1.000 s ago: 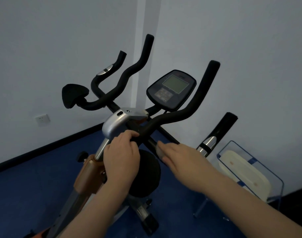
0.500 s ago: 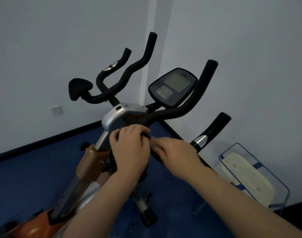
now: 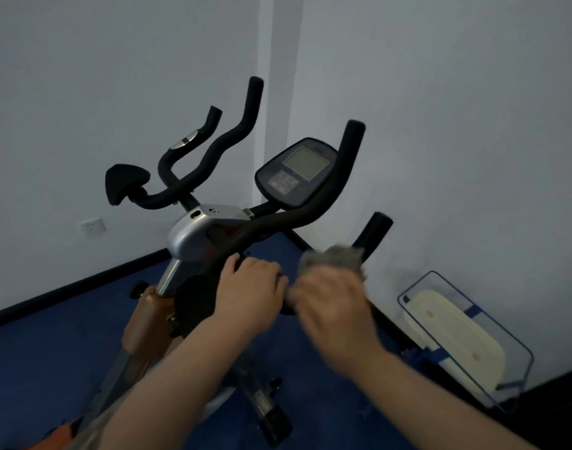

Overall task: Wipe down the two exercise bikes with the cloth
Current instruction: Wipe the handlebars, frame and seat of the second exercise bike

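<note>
I cannot read any words or numbers here. The little screen on my bike's black console is blank and gray. Under it there are some small buttons, but they are too dark and blurry for me to read. The silver cover on the bike has a tiny round mark on top, and I cannot tell what it says.

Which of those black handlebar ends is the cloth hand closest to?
The short stub on the right, just past the grey cloth in the right hand; the taller ends stand farther back.
</note>
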